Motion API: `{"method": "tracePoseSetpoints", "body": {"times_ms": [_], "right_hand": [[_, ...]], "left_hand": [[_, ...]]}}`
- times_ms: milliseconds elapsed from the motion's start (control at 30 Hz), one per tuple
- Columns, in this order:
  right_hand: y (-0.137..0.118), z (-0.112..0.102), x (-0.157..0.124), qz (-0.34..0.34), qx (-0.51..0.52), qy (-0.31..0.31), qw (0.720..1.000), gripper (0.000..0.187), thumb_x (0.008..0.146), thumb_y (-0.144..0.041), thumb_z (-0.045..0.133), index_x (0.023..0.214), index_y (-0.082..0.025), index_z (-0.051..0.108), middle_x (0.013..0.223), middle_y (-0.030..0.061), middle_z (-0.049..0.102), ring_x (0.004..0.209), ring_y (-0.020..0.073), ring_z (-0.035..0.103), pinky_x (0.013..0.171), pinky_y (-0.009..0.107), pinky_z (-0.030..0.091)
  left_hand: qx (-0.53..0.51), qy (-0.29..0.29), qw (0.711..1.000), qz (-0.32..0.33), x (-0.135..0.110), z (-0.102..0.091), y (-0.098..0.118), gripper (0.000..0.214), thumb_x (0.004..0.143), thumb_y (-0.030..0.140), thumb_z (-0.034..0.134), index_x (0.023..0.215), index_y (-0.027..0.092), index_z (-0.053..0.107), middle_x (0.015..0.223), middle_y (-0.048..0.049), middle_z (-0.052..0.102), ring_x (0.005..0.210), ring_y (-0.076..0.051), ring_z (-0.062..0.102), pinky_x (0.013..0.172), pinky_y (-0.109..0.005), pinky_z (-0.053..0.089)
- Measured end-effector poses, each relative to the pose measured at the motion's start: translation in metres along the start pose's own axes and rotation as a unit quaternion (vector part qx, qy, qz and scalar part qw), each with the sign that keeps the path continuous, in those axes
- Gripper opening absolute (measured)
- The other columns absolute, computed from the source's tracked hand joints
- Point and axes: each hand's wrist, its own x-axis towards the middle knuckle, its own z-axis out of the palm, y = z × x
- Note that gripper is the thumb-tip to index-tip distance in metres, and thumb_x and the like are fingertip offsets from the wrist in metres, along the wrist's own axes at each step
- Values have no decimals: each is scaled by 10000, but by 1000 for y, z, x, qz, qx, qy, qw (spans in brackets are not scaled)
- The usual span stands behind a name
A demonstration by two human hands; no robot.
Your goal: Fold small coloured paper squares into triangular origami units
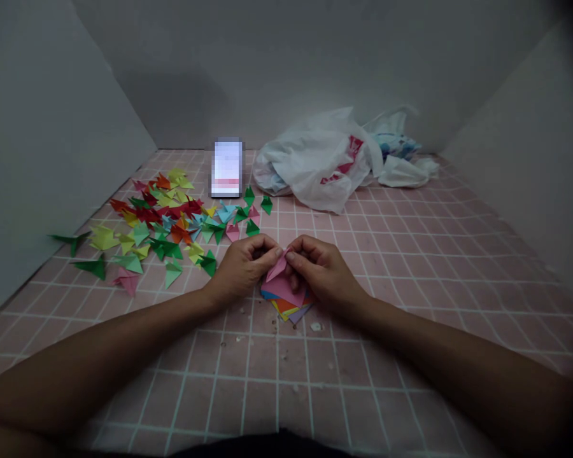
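Right hand [323, 266] on pink paper [277, 268], stack [285, 306] partly hidden

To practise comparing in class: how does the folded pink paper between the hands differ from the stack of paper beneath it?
The folded pink paper is narrow and pointed; the stack of paper is made of wider, flat sheets.
The folded pink paper is pinched by the left hand and right hand; the stack lies below.
The folded piece looks all pink; the stack also shows blue, orange, yellow and purple.
Both include pink.

Folded papers [180, 231] left of sheets [285, 290], phone [226, 166] behind, bag [315, 160] right of phone
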Motion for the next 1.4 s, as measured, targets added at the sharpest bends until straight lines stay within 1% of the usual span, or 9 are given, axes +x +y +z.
{"method": "tracePoseSetpoints", "body": {"times_ms": [167,367,500,633,933,1067,1200,1300,1400], "right_hand": [[-1,-2,1,-4,9,-14,1000,205,863,-376,615,785,-202,539,561,-46,592,453,100,554,458,221,439],[-2,-3,2,-10,-46,16,999,212,870,-353,616,740,-209,530,545,-45,570,451,108,542,450,231,427],[-3,-4,1,-34,-85,46,995,199,880,-323,605,727,-211,544,544,-40,567,457,120,546,461,248,421],[-2,-6,0,-48,-86,60,993,198,892,-331,602,739,-209,568,539,-36,572,463,124,543,478,258,424],[2,-5,4,-11,21,72,997,251,877,-381,623,725,-198,545,618,-31,605,423,85,519,411,220,401],[1,-6,4,-16,17,45,999,271,897,-407,610,740,-196,546,606,-35,597,432,91,535,422,223,422],[-3,-5,4,-16,-17,38,999,235,832,-359,697,750,-200,544,578,-60,562,425,86,513,413,217,410],[-4,-4,4,-6,-1,44,999,205,822,-298,684,718,-200,537,554,-67,548,413,74,488,405,206,391],[-3,-3,3,1,28,33,999,203,822,-305,679,713,-197,545,552,-64,562,401,72,489,400,204,393]], "left_hand": [[27,12,999,20,-1,1,0,186,848,313,605,733,167,599,677,17,562,626,-113,489,592,-237,396],[33,-20,999,33,-1,0,0,215,871,333,612,743,160,615,693,11,569,654,-112,495,606,-236,396],[-49,-45,998,-18,-2,2,0,204,838,361,671,820,169,608,735,11,588,644,-106,536,590,-228,439],[-122,-62,989,-61,-2,4,-1,252,761,306,739,907,185,573,740,27,597,605,-98,573,571,-225,478],[-133,4,991,15,4,-1,-2,270,755,210,705,984,189,563,781,29,579,656,-92,544,617,-217,462],[-94,19,994,42,4,-1,-2,269,739,171,684,968,197,545,791,28,563,723,-106,545,656,-221,440],[-63,-2,997,46,2,0,-3,294,728,168,677,993,204,554,811,22,560,759,-122,552,675,-235,440],[-83,9,995,59,3,0,-3,284,730,169,686,983,202,561,851,11,572,795,-124,561,696,-234,450],[-125,34,990,58,5,-2,-3,294,744,182,705,990,200,545,832,19,573,744,-109,557,668,-228,453]]}}
